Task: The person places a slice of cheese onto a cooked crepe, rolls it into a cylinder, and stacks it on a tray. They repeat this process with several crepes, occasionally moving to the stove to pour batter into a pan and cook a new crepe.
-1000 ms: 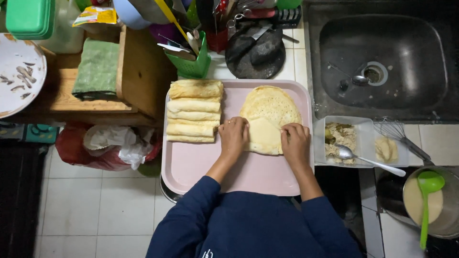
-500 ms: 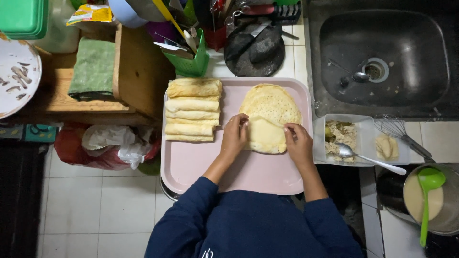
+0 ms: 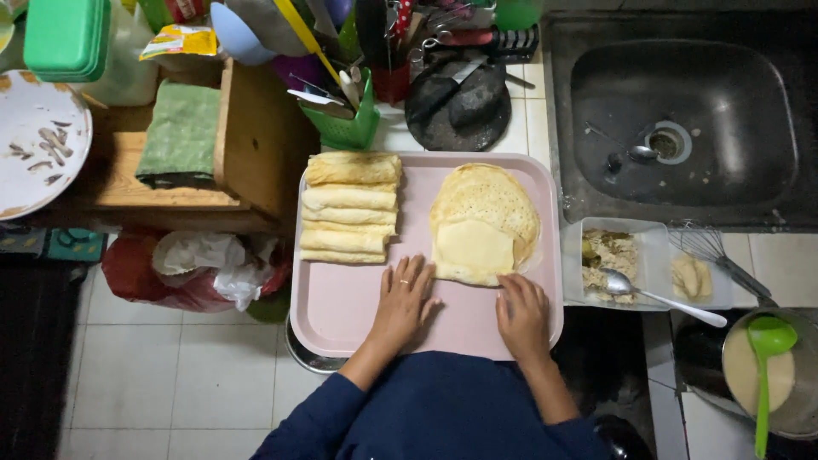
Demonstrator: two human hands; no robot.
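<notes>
Rolled pancakes (image 3: 349,209) lie stacked at the left of the pink tray (image 3: 341,311). The left hand (image 3: 402,298) rests flat and open, the right hand (image 3: 521,311) loosely curled, empty, both touching the half-folded pancake's (image 3: 483,223) near edge. It looks soft, thin, tearable; best lifted by that folded edge.

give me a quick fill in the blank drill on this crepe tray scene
1. The rolled crepes lie on the ____ side of the pink tray.
2. The near edge of the open crepe is ____ over.
3. The ladle in the batter pot is ____ in colour.
4. Both the left hand and right hand rest on the ____.

Missing words: left; folded; green; tray
</notes>
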